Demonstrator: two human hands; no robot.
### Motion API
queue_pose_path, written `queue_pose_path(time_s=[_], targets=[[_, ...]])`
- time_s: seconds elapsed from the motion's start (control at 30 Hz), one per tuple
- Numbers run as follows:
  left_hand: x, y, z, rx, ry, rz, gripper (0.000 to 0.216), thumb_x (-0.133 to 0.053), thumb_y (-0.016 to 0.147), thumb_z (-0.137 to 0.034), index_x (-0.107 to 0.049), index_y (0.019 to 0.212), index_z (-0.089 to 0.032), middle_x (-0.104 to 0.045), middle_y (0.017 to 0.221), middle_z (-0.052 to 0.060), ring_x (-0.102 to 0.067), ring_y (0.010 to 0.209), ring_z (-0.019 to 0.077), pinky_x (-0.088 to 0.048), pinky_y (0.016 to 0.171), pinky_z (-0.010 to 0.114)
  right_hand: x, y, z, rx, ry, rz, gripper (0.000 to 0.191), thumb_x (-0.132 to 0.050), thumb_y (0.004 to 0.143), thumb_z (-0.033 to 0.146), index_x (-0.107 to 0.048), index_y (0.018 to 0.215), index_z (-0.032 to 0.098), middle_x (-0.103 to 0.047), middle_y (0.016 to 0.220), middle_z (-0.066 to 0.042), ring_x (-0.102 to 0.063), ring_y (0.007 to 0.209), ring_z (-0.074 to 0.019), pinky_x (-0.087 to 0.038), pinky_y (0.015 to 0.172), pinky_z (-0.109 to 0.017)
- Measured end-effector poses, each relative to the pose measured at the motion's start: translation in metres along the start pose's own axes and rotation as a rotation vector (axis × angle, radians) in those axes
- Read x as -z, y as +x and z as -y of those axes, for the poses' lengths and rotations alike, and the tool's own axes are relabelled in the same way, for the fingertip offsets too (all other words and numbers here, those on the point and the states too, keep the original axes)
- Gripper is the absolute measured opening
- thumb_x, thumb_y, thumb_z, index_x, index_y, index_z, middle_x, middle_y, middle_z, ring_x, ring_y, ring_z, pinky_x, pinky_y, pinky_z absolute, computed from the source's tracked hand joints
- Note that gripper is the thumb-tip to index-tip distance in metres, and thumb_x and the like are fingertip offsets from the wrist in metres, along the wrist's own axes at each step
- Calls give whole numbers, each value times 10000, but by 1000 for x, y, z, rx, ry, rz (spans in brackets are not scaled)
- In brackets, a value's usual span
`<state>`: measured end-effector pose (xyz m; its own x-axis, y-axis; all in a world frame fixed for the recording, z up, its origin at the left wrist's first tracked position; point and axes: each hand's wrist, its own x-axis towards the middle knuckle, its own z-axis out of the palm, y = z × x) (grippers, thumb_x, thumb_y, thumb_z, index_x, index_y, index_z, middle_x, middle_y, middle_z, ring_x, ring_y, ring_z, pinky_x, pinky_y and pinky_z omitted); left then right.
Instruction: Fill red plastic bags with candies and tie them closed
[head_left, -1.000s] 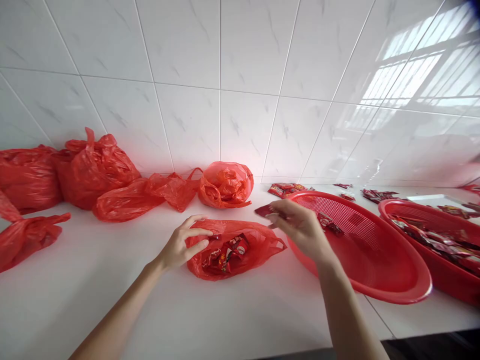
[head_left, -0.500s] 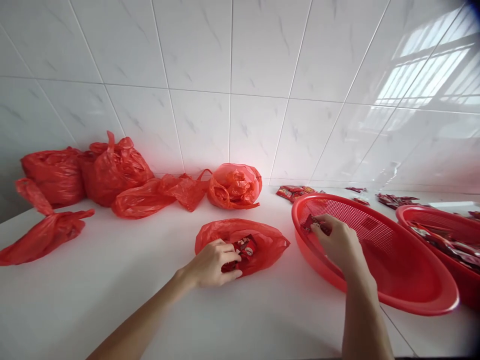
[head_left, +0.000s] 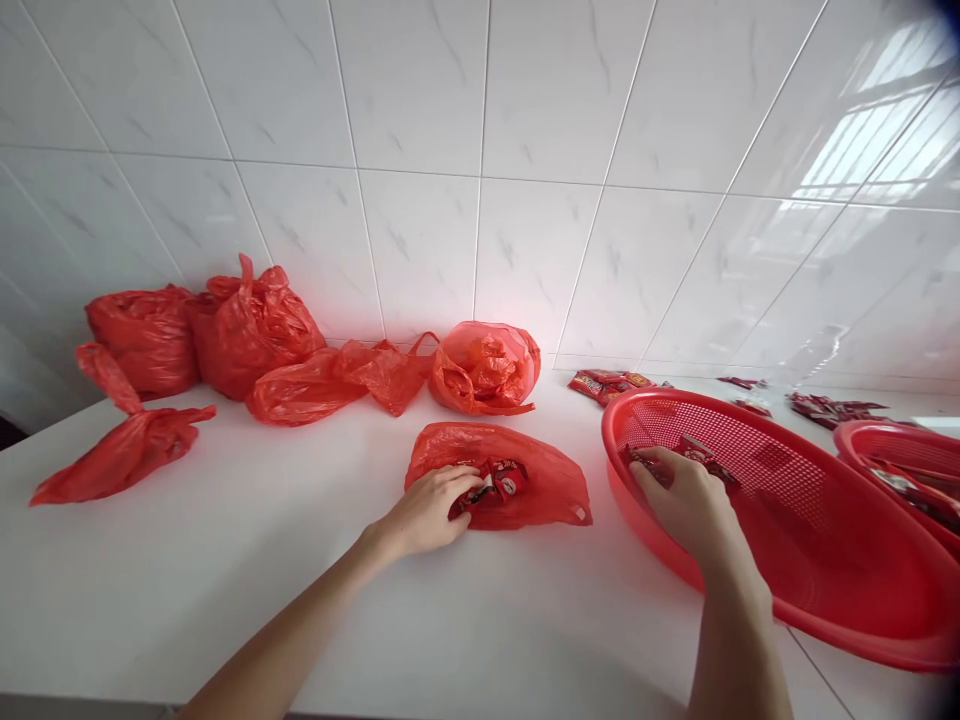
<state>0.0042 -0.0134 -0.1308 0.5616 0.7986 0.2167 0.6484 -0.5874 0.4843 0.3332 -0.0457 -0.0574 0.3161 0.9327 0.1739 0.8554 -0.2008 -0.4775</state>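
Observation:
My left hand (head_left: 433, 507) reaches into the mouth of a thin red plastic bag (head_left: 551, 490) lying on the white table. Its fingers and thumb close around a small red snack packet (head_left: 474, 492), and another red packet (head_left: 508, 478) lies just beyond the fingertips. Inside the near end of a red oval plastic basket (head_left: 847, 590), my right hand (head_left: 688, 502) points downward with fingers curled on a dark red snack packet (head_left: 651, 462). Part of that grip is hidden by the hand. More small packets (head_left: 706, 456) lie in the basket past its knuckles.
Knotted full red bags (head_left: 251, 330) stand at the back left, with a smaller tied bag (head_left: 135, 450) in front. A loose red bag (head_left: 337, 380) and a bundled one (head_left: 486, 368) lie by the tiled wall. Packets (head_left: 604, 384) and a second basket (head_left: 907, 460) are at right.
My right hand has lowered deeper into the basket, and packets now show beyond its knuckles. My left hand stays at the bag, whose right end lies flatter. The view has shifted slightly left.

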Motion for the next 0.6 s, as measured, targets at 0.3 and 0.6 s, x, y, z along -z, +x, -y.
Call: queue_pose_path(time_s=[0.3,0.6], targets=[[2,0,8,53,25,25,478,-570,894,-226,-607,1349,-369,-270,1627,60,-215,1497,376,-296,1171,592,-2,2,-2,-17,-26,69,368,-423,901,451,-697,1060,264,-737,1025,-68,-643,914,-294,-452,654,-343],[15,1,25,25,163,-289,437,-535,847,-146,-662,1263,-195,-529,1412,125,-510,1301,302,-439,1107,489,-1,1,-3,0,-31,72,394,-412,900,471,-724,934,232,-740,896,-87,-656,786,-264,-423,570,-309]])
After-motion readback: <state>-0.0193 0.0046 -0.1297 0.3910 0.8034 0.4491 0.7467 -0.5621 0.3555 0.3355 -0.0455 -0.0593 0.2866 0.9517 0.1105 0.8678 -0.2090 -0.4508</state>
